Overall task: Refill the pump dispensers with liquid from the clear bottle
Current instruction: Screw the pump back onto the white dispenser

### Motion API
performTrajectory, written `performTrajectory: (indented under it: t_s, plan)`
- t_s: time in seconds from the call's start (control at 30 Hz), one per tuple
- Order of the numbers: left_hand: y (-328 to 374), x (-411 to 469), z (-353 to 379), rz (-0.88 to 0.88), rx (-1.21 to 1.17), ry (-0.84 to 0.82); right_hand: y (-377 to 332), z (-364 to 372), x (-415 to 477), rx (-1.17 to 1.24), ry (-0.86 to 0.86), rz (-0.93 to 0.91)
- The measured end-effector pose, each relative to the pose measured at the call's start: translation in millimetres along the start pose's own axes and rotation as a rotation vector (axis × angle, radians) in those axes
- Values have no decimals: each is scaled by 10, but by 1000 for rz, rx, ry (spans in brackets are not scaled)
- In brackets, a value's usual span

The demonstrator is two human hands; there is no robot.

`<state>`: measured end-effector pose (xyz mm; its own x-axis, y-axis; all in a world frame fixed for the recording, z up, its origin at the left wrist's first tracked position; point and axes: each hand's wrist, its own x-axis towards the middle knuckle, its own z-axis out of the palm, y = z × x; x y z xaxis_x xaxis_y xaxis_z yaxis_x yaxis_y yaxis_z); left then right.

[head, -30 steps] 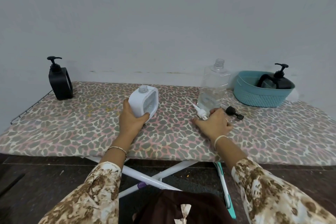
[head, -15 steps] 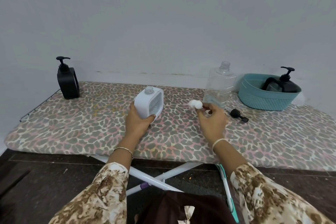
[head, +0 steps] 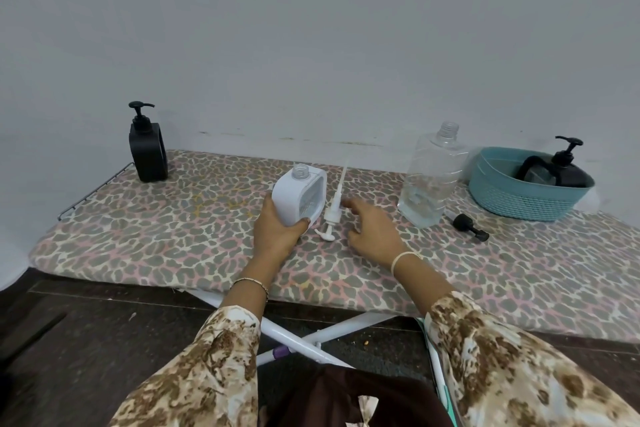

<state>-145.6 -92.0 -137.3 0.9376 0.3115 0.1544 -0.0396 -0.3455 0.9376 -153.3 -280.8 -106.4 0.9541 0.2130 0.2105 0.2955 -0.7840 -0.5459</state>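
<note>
The left hand [head: 277,229] is gripping the uncapped white dispenser [head: 300,196] upright at board centre. The right hand [head: 372,230] is hovering spread wide and empty, just beside the white pump [head: 330,215] lying at the dispenser's 3 o'clock. The clear bottle [head: 429,180], neck open, is standing further out at 3 o'clock. Risk: a careless reach is likely tipping it, spilling liquid onto the padded board [head: 173,236].
</note>
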Motion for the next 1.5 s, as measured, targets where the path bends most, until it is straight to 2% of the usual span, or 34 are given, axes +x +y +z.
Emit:
performTrajectory:
  t_s: [0.2,0.43,0.63,0.9,1.07,1.27,1.5]
  plan:
    - [14,-21,4,12,9,15,-148,127,72,322,-66,140]
    - [32,-27,5,16,19,22,-225,214,58,144,-44,-26]
    - [44,-36,-1,7,12,14,-146,155,38,160,-57,-62]
    - [60,-61,-19,-12,-3,-5,-198,-143,126,262,268,-35]
    - [51,-62,-23,-31,-17,-19,-486,-477,346,489,408,-33]
    - [35,-53,-20,-51,-71,-46,-868,-681,615,821,295,-13]
    - [57,-17,-102,-91,-171,-134,-943,-549,757,751,291,-87]
